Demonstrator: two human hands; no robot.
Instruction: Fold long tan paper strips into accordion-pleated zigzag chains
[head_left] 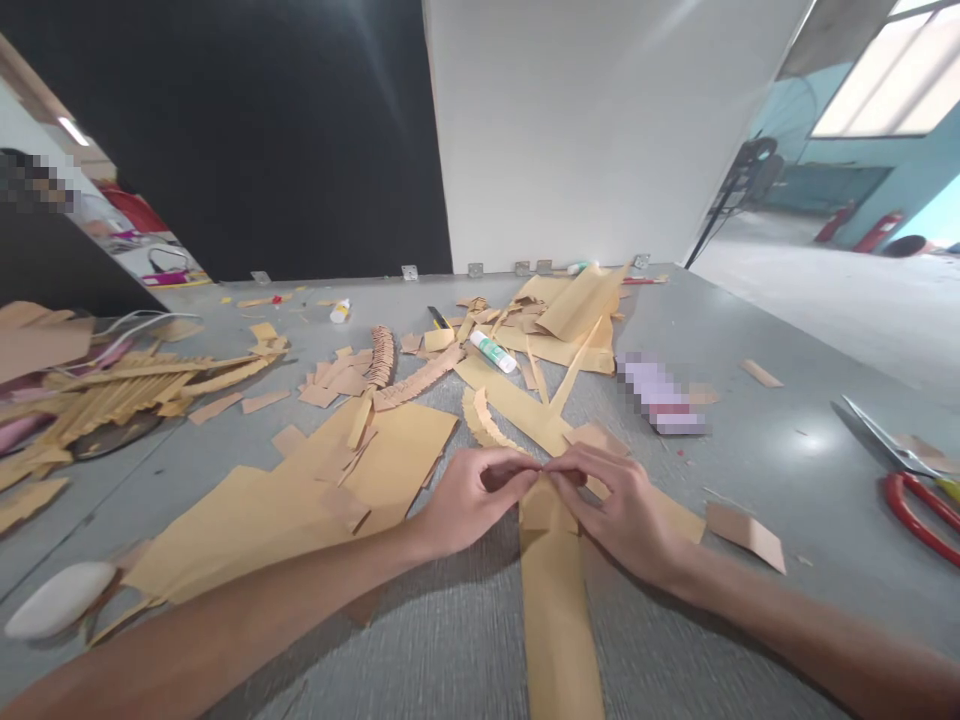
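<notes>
Over the grey table, my left hand [471, 500] and my right hand [624, 508] meet with thumbs and fingertips pinched together. Between them they grip the far end of a brown paper strip [561, 610], which runs down toward me. Exactly how its edge sits in the fingertips is too small to tell. Just beyond my left hand lies a curved, pleated paper piece [486, 418]. A wide brown paper sheet [409, 445] spreads to the left, partly under scraps. Past my fingers are more cut paper strips [525, 405] and a white-and-green glue stick [493, 352].
Red-handled scissors [919, 515] lie at the right edge. A blurred lilac item [660, 395] is right of centre. At left are a pleated paper construction [127, 400] and a white rounded object [61, 598]. A utility knife [439, 318] lies farther back, before upright black-and-white panels [585, 130].
</notes>
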